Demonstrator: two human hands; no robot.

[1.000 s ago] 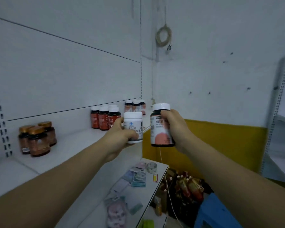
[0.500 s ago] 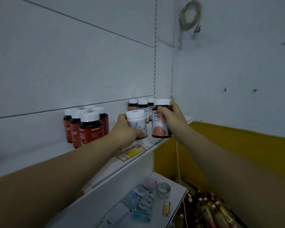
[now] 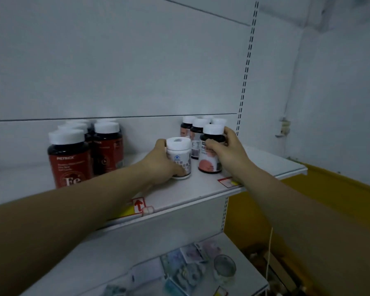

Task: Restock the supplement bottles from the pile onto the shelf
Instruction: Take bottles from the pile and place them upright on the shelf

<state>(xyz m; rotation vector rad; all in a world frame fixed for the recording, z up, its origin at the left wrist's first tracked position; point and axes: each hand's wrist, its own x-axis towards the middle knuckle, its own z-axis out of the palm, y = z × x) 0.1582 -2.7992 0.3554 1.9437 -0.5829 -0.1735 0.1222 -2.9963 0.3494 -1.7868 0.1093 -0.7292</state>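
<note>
My left hand (image 3: 160,162) grips a small white bottle (image 3: 178,155) with a white cap, standing upright on the white shelf (image 3: 201,189). Just to its right, my right hand (image 3: 229,150) wraps round a dark bottle (image 3: 210,154) with a white cap and a pink label, which also stands on the shelf. Right behind that bottle is a cluster of matching dark bottles (image 3: 198,129) against the back panel.
Several red-labelled dark bottles (image 3: 81,152) with white caps stand at the shelf's left. Price tags (image 3: 138,205) sit on the shelf's front edge. A lower shelf (image 3: 250,274) carries packets and a tape roll (image 3: 224,267). A yellow wall band (image 3: 329,189) lies to the right.
Both hands have moved forward and down from mid-air to the shelf, and the two bottles now stand on its surface. The view has come closer to the shelf.
</note>
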